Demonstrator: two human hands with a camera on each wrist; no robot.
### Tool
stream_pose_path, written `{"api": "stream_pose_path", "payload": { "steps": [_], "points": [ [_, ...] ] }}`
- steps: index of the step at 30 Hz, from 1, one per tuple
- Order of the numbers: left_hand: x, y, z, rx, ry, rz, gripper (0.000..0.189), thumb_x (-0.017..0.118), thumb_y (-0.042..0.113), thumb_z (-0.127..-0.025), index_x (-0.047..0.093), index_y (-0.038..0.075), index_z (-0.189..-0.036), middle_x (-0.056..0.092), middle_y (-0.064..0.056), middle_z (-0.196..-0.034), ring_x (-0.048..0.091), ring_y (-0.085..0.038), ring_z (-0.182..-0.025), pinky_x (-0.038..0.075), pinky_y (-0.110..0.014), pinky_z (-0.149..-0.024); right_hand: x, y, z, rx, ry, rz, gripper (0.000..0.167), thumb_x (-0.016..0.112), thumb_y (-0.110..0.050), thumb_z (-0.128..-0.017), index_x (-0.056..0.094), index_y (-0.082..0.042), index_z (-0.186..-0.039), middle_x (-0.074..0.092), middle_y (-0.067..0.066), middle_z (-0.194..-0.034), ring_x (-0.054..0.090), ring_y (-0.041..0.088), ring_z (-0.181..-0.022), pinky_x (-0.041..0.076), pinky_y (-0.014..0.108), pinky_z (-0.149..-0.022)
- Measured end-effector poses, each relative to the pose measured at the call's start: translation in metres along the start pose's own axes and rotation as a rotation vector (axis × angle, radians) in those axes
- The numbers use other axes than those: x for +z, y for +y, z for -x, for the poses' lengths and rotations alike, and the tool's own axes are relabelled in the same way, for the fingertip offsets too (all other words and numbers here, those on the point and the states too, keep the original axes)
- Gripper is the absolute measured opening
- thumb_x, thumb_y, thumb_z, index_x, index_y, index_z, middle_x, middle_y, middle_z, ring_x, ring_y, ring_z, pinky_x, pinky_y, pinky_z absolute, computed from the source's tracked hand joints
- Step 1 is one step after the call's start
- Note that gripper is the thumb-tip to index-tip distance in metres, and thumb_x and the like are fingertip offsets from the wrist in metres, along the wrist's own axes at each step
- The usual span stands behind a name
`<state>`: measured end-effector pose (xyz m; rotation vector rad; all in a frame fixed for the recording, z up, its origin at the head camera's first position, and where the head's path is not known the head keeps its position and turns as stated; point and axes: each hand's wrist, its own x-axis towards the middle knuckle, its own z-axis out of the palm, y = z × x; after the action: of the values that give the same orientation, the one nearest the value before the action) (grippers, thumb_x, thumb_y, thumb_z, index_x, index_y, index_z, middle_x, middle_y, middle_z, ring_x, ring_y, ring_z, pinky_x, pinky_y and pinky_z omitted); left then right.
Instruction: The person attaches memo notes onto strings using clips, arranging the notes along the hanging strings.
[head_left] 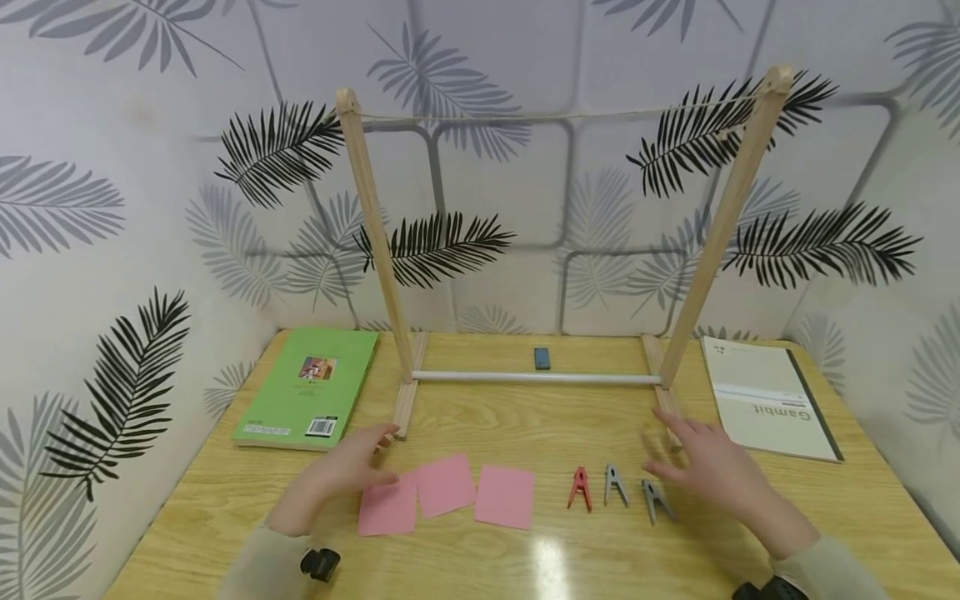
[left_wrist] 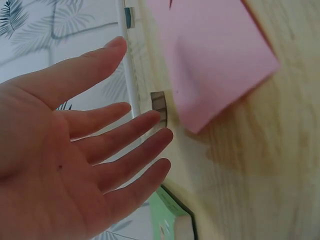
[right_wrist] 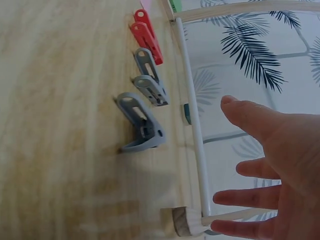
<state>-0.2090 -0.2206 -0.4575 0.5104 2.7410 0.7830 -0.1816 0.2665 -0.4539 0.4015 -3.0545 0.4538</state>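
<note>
Three pink paper squares (head_left: 504, 497) lie in a row on the wooden table, the left two overlapping or nearly so. My left hand (head_left: 347, 460) hovers by the leftmost pink square (head_left: 387, 510), fingers apart and nothing in them; the left wrist view shows its open palm. To the right of the papers lie a red clothespin (head_left: 580, 488) and two grey clothespins (head_left: 615, 485), all side by side. My right hand (head_left: 716, 467), fingers spread and holding nothing, is just right of the rightmost grey clothespin (right_wrist: 140, 122), near the rack's right foot.
A wooden rack (head_left: 384, 258) with a string (head_left: 525, 117) across its top and a white bar (head_left: 536, 378) low down stands at the back. Behind the bar lies a small dark blue block (head_left: 542, 358). A green book (head_left: 307, 387) is at left, a Gambit pad (head_left: 772, 398) at right.
</note>
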Motion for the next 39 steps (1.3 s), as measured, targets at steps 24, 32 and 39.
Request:
{"api": "stream_pose_path", "payload": {
  "steps": [24, 32, 39],
  "points": [
    [0.011, -0.009, 0.013, -0.128, 0.066, -0.05, 0.04, 0.086, 0.0, -0.069, 0.061, 0.002, -0.1, 0.053, -0.004, -0.08, 0.047, -0.016, -0.073, 0.042, -0.03, -0.067, 0.025, 0.004, 0.02, 0.088, -0.138, -0.161, 0.062, 0.082, -0.048, -0.076, 0.062, -0.005, -0.115, 0.057, -0.007, -0.068, 0.05, 0.009, -0.06, 0.041, 0.024, -0.05],
    [0.01, -0.012, 0.015, -0.129, 0.068, -0.053, 0.03, 0.086, 0.002, -0.069, 0.064, 0.006, -0.089, 0.052, -0.003, -0.076, 0.045, -0.015, -0.071, 0.039, -0.028, -0.064, 0.03, 0.004, 0.024, 0.061, -0.146, -0.158, 0.037, 0.083, -0.037, -0.078, 0.061, -0.012, -0.095, 0.056, -0.008, -0.065, 0.046, 0.007, -0.057, 0.037, 0.024, -0.05],
    [0.008, -0.012, 0.021, -0.107, 0.071, -0.074, 0.021, 0.083, 0.001, -0.073, 0.063, 0.008, -0.076, 0.049, -0.001, -0.07, 0.043, -0.014, -0.068, 0.035, -0.026, -0.061, 0.028, 0.004, 0.025, 0.036, -0.168, -0.152, 0.025, 0.08, -0.024, -0.078, 0.062, -0.014, -0.09, 0.054, -0.009, -0.063, 0.043, 0.006, -0.054, 0.034, 0.022, -0.049]
  ]
}}
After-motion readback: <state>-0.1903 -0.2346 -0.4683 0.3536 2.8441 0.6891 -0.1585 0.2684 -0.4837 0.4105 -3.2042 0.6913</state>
